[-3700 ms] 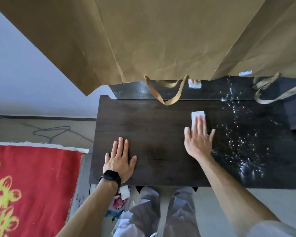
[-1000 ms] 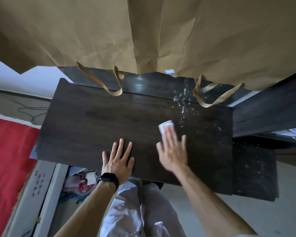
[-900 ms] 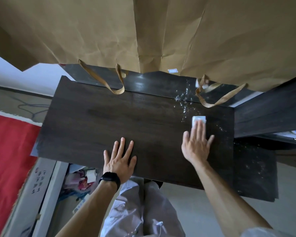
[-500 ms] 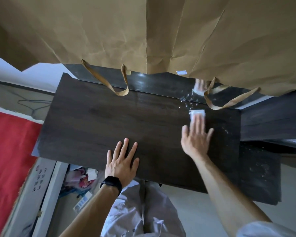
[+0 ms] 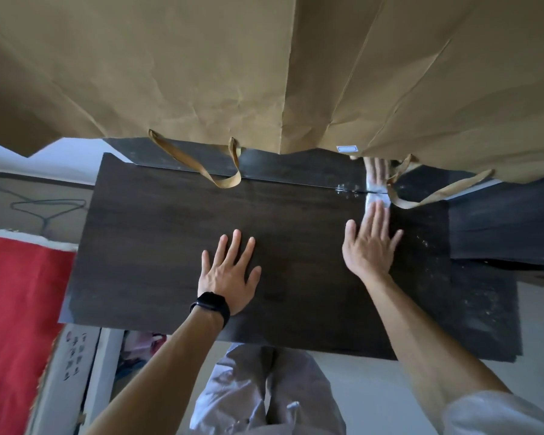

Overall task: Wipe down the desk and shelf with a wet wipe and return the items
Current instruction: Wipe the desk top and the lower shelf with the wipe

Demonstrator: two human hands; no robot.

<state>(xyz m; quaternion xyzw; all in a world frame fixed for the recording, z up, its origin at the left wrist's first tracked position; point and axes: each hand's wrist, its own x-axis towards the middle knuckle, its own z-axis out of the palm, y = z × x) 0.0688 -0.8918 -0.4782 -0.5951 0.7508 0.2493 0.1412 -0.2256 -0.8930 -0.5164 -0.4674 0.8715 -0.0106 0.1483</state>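
A dark wooden desk point(image 5: 170, 246) fills the middle of the view. My left hand point(image 5: 230, 271) lies flat on it with fingers spread, a black watch on the wrist. My right hand point(image 5: 369, 244) is flat too, its fingertips pressing a white wet wipe point(image 5: 377, 200) against the desk's far edge, where the glossy back panel point(image 5: 296, 166) mirrors the fingers. White specks of dust point(image 5: 346, 189) lie just left of the wipe, and more on the lower dark surface point(image 5: 481, 309) at the right.
Large brown paper bags point(image 5: 264, 73) hang over the back of the desk, their handles point(image 5: 220, 180) drooping onto it. A red rug point(image 5: 16, 324) and a white box point(image 5: 73, 356) lie at the left on the floor. A dark shelf point(image 5: 500, 227) juts at right.
My right hand has pushed the wipe away from me, up to the desk's back edge. The dust patch near it has shrunk. My left hand stays put.
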